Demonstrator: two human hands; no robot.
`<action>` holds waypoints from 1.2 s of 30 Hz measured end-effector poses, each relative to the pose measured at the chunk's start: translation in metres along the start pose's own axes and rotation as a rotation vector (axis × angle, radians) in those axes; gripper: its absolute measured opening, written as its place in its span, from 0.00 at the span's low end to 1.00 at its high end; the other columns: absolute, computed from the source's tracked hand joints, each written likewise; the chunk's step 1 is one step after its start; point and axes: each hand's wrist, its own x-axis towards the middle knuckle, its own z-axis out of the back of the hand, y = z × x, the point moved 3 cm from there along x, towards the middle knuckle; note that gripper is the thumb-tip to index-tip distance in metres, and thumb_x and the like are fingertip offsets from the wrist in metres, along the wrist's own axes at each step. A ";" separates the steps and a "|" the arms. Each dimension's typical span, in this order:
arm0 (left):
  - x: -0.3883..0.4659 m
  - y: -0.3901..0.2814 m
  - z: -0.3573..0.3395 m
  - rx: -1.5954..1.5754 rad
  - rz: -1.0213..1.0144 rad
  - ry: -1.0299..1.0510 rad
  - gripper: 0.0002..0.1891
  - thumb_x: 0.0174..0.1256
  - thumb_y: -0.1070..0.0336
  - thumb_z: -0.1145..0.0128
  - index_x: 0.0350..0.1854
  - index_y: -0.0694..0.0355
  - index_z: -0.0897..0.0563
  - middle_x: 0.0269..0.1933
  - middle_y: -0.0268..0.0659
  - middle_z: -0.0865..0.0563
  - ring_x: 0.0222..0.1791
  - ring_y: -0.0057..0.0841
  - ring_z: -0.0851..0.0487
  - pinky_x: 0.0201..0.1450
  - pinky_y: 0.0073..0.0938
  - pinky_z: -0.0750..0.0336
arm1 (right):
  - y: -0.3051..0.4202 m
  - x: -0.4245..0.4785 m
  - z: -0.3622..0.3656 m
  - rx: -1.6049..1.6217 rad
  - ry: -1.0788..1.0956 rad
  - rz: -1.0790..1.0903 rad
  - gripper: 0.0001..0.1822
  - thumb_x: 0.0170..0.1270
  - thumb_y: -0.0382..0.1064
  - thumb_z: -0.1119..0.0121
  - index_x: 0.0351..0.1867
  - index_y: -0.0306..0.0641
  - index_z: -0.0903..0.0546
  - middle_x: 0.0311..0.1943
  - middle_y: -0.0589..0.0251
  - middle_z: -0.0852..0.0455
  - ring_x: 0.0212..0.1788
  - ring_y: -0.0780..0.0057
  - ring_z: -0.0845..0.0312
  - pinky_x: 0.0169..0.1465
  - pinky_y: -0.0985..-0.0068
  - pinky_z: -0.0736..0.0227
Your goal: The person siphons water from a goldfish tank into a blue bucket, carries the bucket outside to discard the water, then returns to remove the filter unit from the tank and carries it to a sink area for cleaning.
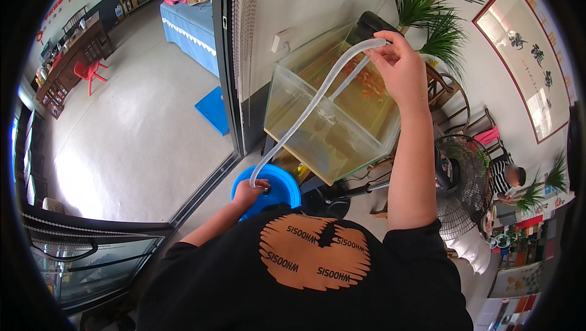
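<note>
A clear ribbed plastic hose [311, 102] arcs between my two hands. My right hand [400, 63] pinches its upper end above the far side of a glass fish tank [270, 102]. My left hand [249, 193] grips the lower end over a blue plastic bucket [284, 184] on the floor. The tank holds cloudy yellowish water and is split by a glass divider [348, 120]. Orange fish [368, 81] crowd the far compartment, where a straight pale tube [350, 78] slants below my right hand. Whether that tube joins the hose is hidden by my fingers.
A standing fan [458, 170] is close to my right arm. Left of the tank runs a dark door frame [226, 56] with a floor track [206, 189]. Palm-like leaves [444, 38] hang behind the tank. A person [506, 175] sits farther off at the right.
</note>
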 end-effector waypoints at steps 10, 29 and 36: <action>0.004 0.004 -0.003 0.008 -0.025 0.025 0.07 0.60 0.78 0.39 0.38 0.66 0.10 0.51 0.44 0.12 0.55 0.33 0.15 0.57 0.32 0.21 | -0.002 0.000 -0.002 0.018 0.022 -0.004 0.19 0.60 0.43 0.28 0.51 0.43 0.18 0.32 0.68 0.11 0.32 0.79 0.17 0.37 0.76 0.24; 0.006 0.004 -0.003 -0.012 0.003 0.019 0.08 0.60 0.80 0.42 0.37 0.67 0.11 0.52 0.45 0.12 0.58 0.34 0.16 0.61 0.33 0.23 | -0.036 -0.006 -0.002 0.024 0.027 -0.136 0.21 0.62 0.48 0.29 0.53 0.41 0.18 0.31 0.64 0.12 0.32 0.78 0.18 0.38 0.76 0.24; 0.004 -0.012 -0.004 -0.015 -0.011 0.026 0.08 0.59 0.82 0.43 0.37 0.68 0.13 0.51 0.47 0.12 0.59 0.36 0.17 0.63 0.34 0.24 | -0.051 -0.007 0.005 0.019 0.013 -0.180 0.24 0.63 0.52 0.30 0.54 0.41 0.18 0.32 0.63 0.12 0.33 0.76 0.17 0.38 0.76 0.24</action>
